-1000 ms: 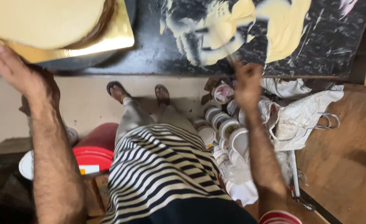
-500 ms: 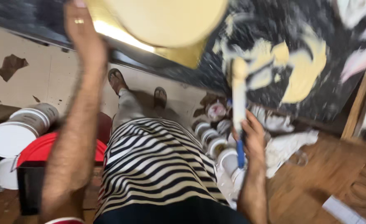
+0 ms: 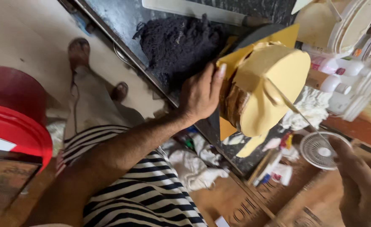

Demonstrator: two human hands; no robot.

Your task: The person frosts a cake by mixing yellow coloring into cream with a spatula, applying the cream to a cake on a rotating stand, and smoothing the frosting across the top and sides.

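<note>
Cream-coated cake (image 3: 274, 90) sits on a yellow board (image 3: 253, 46) on the dark tabletop (image 3: 122, 17); left hand (image 3: 200, 94), open, presses its nine-o'clock side, right hand (image 3: 360, 185) at four o'clock grips a thin spatula (image 3: 292, 107) against the icing.

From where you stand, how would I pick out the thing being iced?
Find the dark stone counter that runs across the top of the view. On it, beside a heap of dark netted cloth, a round cake sits on a yellow board that the left hand steadies. Alone there, it is coated in smooth pale yellow cream, and a thin blade from the right hand lies across its top.
</note>
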